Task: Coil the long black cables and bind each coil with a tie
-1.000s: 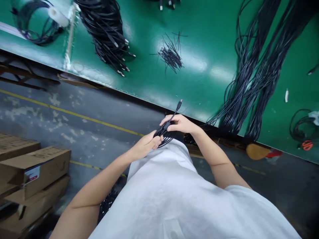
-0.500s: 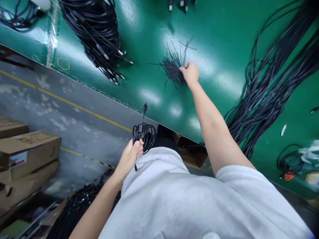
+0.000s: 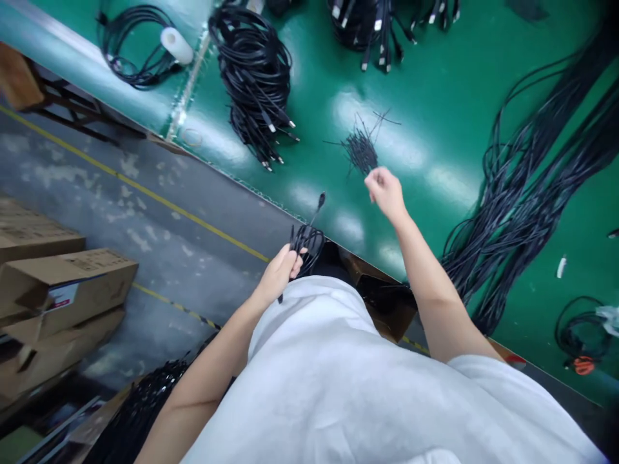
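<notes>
Cable (image 3: 313, 241), black and coiled, sits clasped, partly hidden, in the left hand (image 3: 280, 270) near the green table (image 3: 319, 96); I can't tell whether the right hand (image 3: 385, 190), just beside thin black ties (image 3: 362, 149), pinches anything.

Surface (image 3: 445, 96): glossy green
Thin black strips (image 3: 360, 149): loose heap
Looped cable bundle (image 3: 254, 71): left of them
Long cables (image 3: 527, 193): right

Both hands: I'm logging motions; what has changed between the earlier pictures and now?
The right hand let go of the coiled cable, reached the pile of thin black strips, then drew back slightly toward the person; whether it holds a strip is unclear. The left hand still holds the coiled cable.
</notes>
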{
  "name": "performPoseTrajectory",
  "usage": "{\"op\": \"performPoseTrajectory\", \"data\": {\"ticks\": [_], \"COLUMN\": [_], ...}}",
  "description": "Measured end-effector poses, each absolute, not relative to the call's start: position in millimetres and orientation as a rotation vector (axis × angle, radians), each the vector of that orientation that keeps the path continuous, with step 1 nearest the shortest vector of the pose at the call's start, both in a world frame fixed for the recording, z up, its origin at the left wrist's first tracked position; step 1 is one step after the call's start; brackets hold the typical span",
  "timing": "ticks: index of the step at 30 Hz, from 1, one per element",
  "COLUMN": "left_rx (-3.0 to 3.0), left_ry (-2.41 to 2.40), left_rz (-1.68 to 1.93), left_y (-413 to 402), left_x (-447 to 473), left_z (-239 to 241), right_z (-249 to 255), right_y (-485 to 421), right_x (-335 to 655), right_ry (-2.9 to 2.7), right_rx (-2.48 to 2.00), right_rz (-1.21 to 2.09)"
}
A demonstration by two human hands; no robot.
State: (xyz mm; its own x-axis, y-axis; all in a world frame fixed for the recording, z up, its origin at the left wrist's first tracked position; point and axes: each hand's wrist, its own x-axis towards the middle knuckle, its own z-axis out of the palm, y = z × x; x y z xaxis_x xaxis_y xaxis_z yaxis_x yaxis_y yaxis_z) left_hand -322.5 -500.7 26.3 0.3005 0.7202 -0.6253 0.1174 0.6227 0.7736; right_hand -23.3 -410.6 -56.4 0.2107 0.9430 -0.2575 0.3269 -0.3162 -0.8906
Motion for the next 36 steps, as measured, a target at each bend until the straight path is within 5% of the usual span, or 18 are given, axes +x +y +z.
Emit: {"op": "performPoseTrajectory", "data": {"ticks": [6,12,22,30,36], "left_rx": [1.001,1.031,0.989,1.132,1.38], "left_ry": [1.082,0.919,1.162,1.301,1.384], "left_rz": [0.436,0.416,0.632,0.576,0.392], "left_y": [-505.0,-526.4,-532.8,-531.4,-528.3], "left_x": [-324.2,-331.8,-344.8,-360.6,-366.8], "left_z": [34.8,33.1,25.2,33.7,31.0], "right_z": [-4.4,-7.2,2.9,-8.8,-5.5], "right_y": [-558.9,-540.3,-529.4,-536.2,-527.6], "right_x": [-166.5,-203.3,-217.9,-203.1,-193.8], "right_ry": [-0.486,-0.251,-0.479,-1.479,-2.217], "right_rx": [-1.216,-1.18,-1.116,-1.44,-1.3], "right_rz": [1.985,1.694,1.917,1.426,0.467]}}
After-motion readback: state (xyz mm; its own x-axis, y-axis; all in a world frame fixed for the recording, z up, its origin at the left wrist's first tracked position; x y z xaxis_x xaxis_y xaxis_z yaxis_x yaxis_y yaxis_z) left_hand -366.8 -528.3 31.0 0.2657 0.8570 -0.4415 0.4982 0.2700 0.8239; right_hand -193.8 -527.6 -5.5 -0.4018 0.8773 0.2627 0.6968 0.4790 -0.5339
